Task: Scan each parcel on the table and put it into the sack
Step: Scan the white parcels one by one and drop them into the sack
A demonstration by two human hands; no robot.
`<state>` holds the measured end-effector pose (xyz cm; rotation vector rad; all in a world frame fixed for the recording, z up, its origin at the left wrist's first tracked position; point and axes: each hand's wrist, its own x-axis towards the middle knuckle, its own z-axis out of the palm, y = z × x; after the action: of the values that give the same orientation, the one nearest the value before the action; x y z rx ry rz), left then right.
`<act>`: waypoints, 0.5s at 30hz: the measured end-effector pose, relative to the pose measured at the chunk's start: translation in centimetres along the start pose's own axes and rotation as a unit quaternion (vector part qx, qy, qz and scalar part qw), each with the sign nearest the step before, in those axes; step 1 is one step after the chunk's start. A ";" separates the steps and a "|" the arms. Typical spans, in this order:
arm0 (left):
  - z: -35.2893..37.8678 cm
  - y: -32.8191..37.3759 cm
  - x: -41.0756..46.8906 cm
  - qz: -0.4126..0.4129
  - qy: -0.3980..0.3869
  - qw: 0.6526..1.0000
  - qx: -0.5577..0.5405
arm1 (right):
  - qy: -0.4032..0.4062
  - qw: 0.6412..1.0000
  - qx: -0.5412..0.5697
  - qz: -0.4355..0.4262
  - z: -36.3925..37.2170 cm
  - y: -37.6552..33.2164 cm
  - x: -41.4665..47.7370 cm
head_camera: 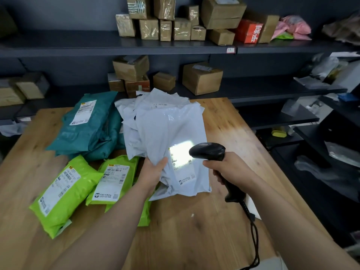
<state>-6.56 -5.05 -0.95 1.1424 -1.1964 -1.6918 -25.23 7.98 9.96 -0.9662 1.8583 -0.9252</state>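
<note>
A white plastic parcel (171,133) is tilted up above the wooden table (194,230); my left hand (152,172) grips its lower left edge. My right hand (228,170) holds a black barcode scanner (208,152) by the handle, its head aimed left at the parcel's label (182,164), which glows bright in the scanner's light. Behind the held parcel lie more white parcels (128,108). Teal parcels (87,125) lie at the back left, and lime-green parcels (64,193) lie at the front left with labels facing up. No sack shows in this view.
Dark shelves (116,45) behind the table carry several cardboard boxes (202,78) and a red box (248,31). More shelving with bagged goods stands at the right (331,133). The scanner's cable (255,236) hangs over the table's near right part.
</note>
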 end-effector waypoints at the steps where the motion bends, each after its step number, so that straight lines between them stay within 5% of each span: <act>1: 0.1 -0.1 0.0 -0.002 0.004 1.000 -0.002 | 0.002 1.000 0.007 0.002 -0.1 0.0 -0.3; 15: 0.1 -0.9 0.5 -0.007 0.006 1.000 -0.009 | 0.007 1.000 -0.008 -0.001 -2.0 -0.4 -3.0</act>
<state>-6.89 -5.21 -1.87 1.1515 -1.1650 -1.7015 -25.80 10.82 12.07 -0.9724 1.8795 -0.9228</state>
